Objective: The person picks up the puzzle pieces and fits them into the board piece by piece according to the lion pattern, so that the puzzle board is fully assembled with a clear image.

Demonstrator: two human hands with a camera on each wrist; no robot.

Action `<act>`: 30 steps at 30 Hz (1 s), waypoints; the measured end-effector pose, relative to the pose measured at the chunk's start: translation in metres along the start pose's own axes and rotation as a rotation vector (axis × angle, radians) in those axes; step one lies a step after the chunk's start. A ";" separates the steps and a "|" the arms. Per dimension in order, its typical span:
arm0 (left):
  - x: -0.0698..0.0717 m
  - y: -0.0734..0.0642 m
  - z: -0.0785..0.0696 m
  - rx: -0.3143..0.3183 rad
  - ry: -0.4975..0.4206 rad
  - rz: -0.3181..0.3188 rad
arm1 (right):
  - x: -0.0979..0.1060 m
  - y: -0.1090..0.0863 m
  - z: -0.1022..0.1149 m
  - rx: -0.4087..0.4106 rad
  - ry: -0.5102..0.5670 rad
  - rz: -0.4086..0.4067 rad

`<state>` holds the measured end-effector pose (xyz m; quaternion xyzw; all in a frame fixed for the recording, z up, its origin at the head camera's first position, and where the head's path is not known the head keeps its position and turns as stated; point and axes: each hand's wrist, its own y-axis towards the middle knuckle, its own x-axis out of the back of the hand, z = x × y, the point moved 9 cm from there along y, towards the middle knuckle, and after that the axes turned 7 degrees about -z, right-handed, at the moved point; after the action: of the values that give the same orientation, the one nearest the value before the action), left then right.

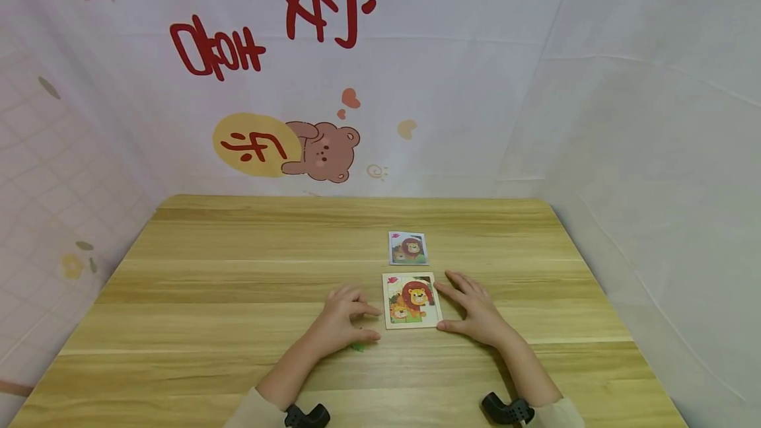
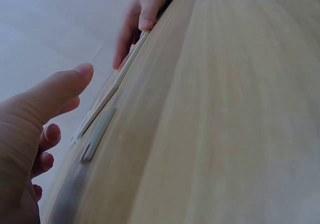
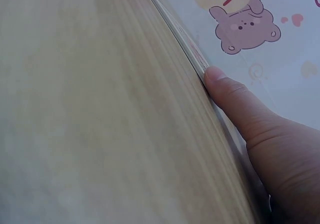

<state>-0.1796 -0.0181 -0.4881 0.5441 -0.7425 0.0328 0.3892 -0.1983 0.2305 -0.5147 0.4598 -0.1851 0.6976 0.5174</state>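
A square lion jigsaw puzzle (image 1: pixel 410 300) lies flat on the table, with a pale bare gap at its lower right. My right hand (image 1: pixel 478 312) is at its right edge, fingers spread, and the thumb touches the frame's corner. To the left of the puzzle my left hand (image 1: pixel 341 323) hovers, thumb and index finger apart with nothing between them. A green puzzle piece (image 1: pixel 357 347) lies partly hidden below the left thumb; in the left wrist view a loose piece (image 2: pixel 98 135) lies beside the frame.
Just behind the puzzle lies a lion picture card (image 1: pixel 408 248). The wooden table (image 1: pixel 238 269) ends at a white printed cloth (image 1: pixel 452 84) at the back, with cloth at both sides too.
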 end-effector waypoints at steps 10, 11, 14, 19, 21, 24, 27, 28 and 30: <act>0.017 -0.020 0.013 0.027 0.006 0.028 | 0.001 0.000 0.002 0.009 -0.005 -0.005; 0.018 -0.022 0.014 0.021 0.008 0.025 | 0.001 0.000 0.002 0.008 -0.005 -0.003; 0.022 -0.028 0.017 0.008 0.020 0.027 | 0.001 0.000 0.002 0.008 -0.007 0.002; 0.027 -0.036 0.020 0.020 0.035 0.048 | 0.001 0.000 0.003 0.016 -0.002 -0.004; 0.028 -0.037 0.020 0.018 0.038 0.049 | 0.001 0.000 0.003 0.020 0.000 -0.009; 0.028 -0.039 0.019 0.014 0.045 0.052 | 0.002 0.000 0.003 0.030 0.000 -0.020; 0.028 -0.039 0.019 0.019 0.049 0.052 | 0.002 0.000 0.004 0.031 0.002 -0.022; 0.028 -0.039 0.019 0.021 0.047 0.050 | 0.002 0.000 0.004 0.028 0.003 -0.020; 0.027 -0.039 0.019 0.023 0.043 0.044 | 0.001 0.000 0.003 0.018 0.002 -0.012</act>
<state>-0.1606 -0.0642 -0.4990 0.5311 -0.7454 0.0617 0.3980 -0.1970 0.2292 -0.5124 0.4650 -0.1753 0.6965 0.5176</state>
